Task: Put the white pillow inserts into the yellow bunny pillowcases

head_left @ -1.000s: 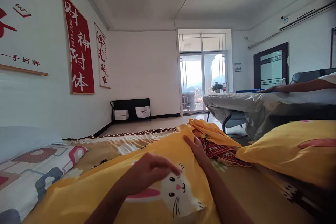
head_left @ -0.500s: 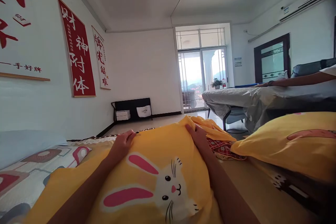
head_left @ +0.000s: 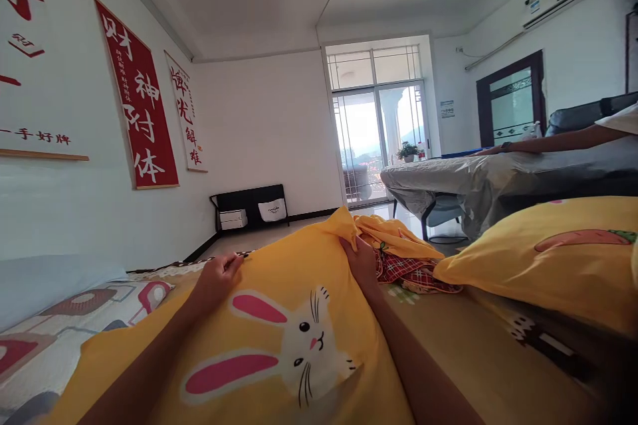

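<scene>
A yellow pillowcase [head_left: 279, 259] printed with a white, pink-eared rabbit fills the foreground between my arms. My left hand [head_left: 219, 277] is closed at its far left edge, fingers curled on the fabric. At the far right edge, my right hand [head_left: 361, 265] pinches the cloth with the thumb on top, and a corner sticks up just beyond it. Whether a pillow fills this case cannot be made out. Past my right hand lies a crumpled heap of yellow cloth [head_left: 399, 239] with red plaid fabric [head_left: 401, 270].
A plump yellow pillow [head_left: 548, 252] with a carrot print lies at right. A patterned pillow [head_left: 84, 312] lies at left. Beyond the bed, a plastic-covered table [head_left: 433, 176] has another person's arm [head_left: 563, 139] resting on it. A low black rack [head_left: 252, 202] stands by the wall.
Both hands and the pillowcase have shifted a little left in view. The far right corner of the cloth now stands up more above my right hand. The other person's arm stays on the table.
</scene>
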The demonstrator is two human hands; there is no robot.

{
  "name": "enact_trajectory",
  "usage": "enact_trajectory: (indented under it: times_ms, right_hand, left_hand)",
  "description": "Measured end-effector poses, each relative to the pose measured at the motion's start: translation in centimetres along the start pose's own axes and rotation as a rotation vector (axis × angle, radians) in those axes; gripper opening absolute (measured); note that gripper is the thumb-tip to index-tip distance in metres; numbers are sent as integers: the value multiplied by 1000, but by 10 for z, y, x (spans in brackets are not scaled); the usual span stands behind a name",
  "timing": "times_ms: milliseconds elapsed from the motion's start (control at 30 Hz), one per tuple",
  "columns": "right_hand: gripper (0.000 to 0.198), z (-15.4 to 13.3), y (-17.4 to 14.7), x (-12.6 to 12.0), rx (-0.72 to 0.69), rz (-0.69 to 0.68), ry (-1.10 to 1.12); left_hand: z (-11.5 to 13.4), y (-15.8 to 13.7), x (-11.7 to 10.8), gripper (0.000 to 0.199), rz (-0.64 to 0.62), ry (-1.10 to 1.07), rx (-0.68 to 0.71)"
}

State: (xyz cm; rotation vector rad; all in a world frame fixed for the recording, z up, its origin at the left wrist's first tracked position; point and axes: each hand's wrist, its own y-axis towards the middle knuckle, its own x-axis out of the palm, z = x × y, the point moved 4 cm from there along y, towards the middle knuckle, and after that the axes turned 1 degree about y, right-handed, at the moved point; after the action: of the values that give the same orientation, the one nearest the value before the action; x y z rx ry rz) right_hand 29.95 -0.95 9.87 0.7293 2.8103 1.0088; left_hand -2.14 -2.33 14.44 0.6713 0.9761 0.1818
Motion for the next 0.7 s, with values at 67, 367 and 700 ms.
enact_trajectory:
  times_ms: [67,367,700]
  right_hand:
    - [43,-9,-2,4,-11,-20,47]
    - [45,-69,-12,-2,1,-26,137]
    - [43,7,-52,-1,391,-1006,201]
  left_hand:
    - [21,6,-8,38,-41,-54,4]
    - [157,28,37,46,-260,-216,213]
    - [92,61,-9,45,97,-130,72]
